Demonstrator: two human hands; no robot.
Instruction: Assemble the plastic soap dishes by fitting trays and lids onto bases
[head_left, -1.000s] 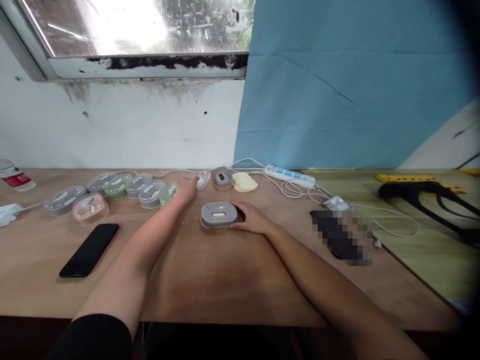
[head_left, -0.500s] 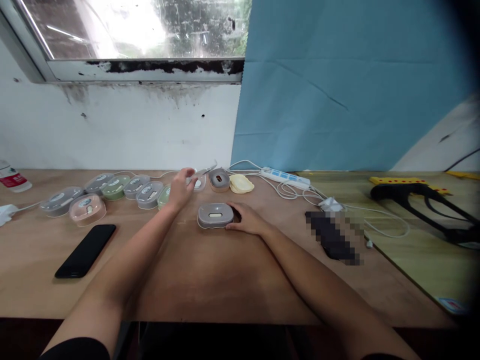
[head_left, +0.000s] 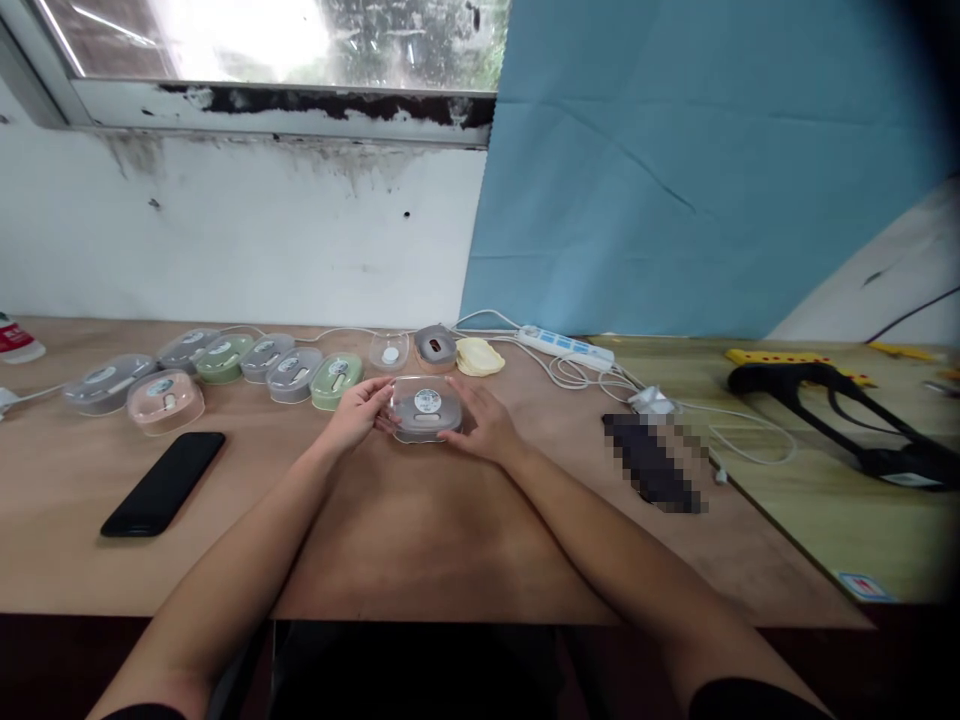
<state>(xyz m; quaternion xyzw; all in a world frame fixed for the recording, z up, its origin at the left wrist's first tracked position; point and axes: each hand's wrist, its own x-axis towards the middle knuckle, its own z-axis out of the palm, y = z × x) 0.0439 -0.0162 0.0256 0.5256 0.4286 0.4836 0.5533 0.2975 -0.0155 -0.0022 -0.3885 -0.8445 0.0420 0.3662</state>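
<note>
A grey oval box with a clear lid and a round white sticker [head_left: 426, 407] sits on the wooden table [head_left: 420, 530] in front of me. My left hand [head_left: 360, 412] grips its left side with curled fingers. My right hand [head_left: 480, 420] holds its right side, fingers bent around the edge. Just behind it lie a clear lid [head_left: 389, 351] with a white sticker, an open grey base [head_left: 435, 346] and a pale yellow pad [head_left: 478, 356].
A row of several lidded boxes, grey, green [head_left: 336, 380] and pink [head_left: 164, 399], runs along the left. A black phone [head_left: 163, 483] lies at the near left. A white power strip [head_left: 564, 346] with cables, a pixelated dark item [head_left: 652, 462] and a black-handled tool [head_left: 825, 395] are to the right.
My left hand picked up a clear lid from behind and brought it back onto the grey box. Both hands now hold the lidded box. The view has tilted slightly down.
</note>
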